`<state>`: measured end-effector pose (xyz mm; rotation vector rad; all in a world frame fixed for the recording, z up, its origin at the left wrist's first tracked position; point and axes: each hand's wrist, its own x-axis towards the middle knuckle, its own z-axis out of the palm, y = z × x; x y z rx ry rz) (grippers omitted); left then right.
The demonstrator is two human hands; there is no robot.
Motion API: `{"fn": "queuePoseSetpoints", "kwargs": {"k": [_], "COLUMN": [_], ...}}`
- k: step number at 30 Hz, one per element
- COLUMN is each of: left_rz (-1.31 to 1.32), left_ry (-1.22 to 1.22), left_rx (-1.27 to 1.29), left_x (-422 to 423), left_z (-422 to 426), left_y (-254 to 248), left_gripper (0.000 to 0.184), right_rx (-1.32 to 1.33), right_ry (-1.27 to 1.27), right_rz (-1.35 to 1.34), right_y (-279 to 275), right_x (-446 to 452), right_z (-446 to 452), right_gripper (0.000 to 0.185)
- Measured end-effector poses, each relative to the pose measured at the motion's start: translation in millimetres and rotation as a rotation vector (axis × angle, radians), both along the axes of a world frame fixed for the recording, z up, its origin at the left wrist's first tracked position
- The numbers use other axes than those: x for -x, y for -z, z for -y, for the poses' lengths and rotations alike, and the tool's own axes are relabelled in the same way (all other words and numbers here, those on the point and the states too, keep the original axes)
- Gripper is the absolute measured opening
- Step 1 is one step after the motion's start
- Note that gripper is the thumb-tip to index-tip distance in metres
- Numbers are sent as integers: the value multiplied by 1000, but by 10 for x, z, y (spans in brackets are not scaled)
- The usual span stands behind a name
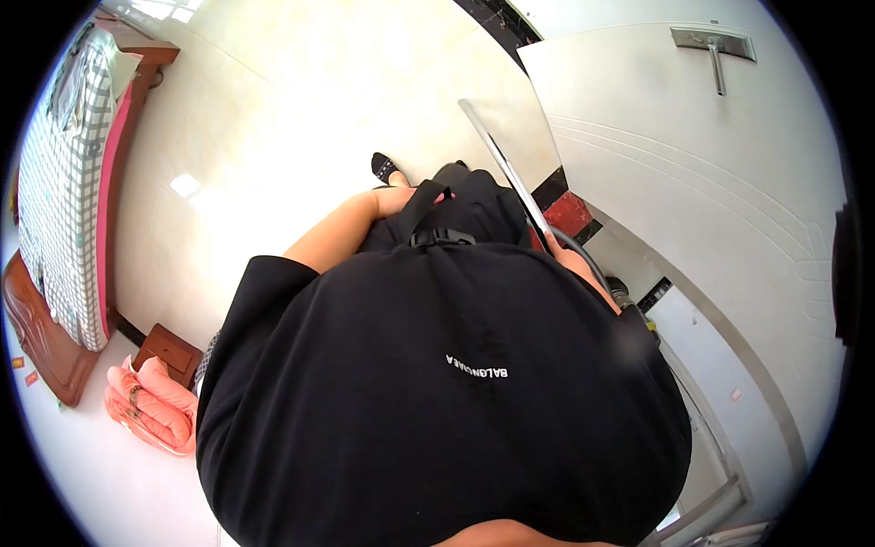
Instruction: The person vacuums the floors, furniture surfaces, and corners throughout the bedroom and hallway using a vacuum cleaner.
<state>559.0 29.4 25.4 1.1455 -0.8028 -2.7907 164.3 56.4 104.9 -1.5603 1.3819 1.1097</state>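
My left hand (396, 199) is low in front of my black trousers, beside a black strap (421, 208) that crosses over its fingers. Whether those fingers grip the strap is hidden. A black plastic buckle (443, 238) sits at my waist. On the other side, my right hand (571, 263) is closed at the lower end of a long, narrow, pale bar-like thing (499, 164) with a shiny edge. That thing slants up and away to the left; its exact kind does not show. A dark curved tube or rim (583, 251) passes just beyond my right hand.
A white door (656, 118) with a metal handle (715, 56) stands at the right. At the left are a bed (64, 182) with a checked cover, a brown wooden box (169, 351) and folded pink bedding (150, 406). Glossy pale floor tiles (273, 100) lie ahead.
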Motion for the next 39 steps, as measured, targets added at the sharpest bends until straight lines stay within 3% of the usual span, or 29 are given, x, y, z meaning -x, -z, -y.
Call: {"fn": "queuePoseSetpoints", "kwargs": {"k": [4,5,8,9,14,16,19,22,23,26,29,33,35,39], "left_rz": [115,61,-30,-34,38,69,183,386,458,610,623,608,660,643], "left_ry": [-42,-99,-141,-152,-140,-152,-199,-111,-45,116,140,63,348,253], "left_rx": [-32,134,234,162,176,147,298,128,290,426,424,514,702,817], "left_x": [-88,-78,-157,-165,-293,-448,-630,-706,-714,-768,-826,-688,-702,-698], "left_z": [-29,-150,45,118,350,499,693,965,1040,1279,1467,1733,1853,2007], "left_y": [326,743,394,309,359,380,277,185,195,326,561,486,623,750], "left_gripper": [40,38,38,39,39,39,40,37,39,43,45,44,43,42], "right_rx": [170,181,216,223,178,220,181,174,222,204,211,239,272,271], "right_ry": [40,62,144,193,429,407,372,418,388,470,472,472,488,537], "right_rz": [80,58,68,51,-81,-94,-92,-27,11,29,53,108,150,181], "right_y": [95,79,207,285,452,587,531,450,441,278,233,365,523,768], "right_x": [-154,-232,-272,-274,-397,-312,-195,-34,13,-26,-2,45,29,-25], "right_z": [22,113,275,340,821,984,1172,1255,1268,1405,1491,1651,1785,1994], "right_gripper": [69,68,67,67,73,75,75,75,74,72,72,71,71,72]}}
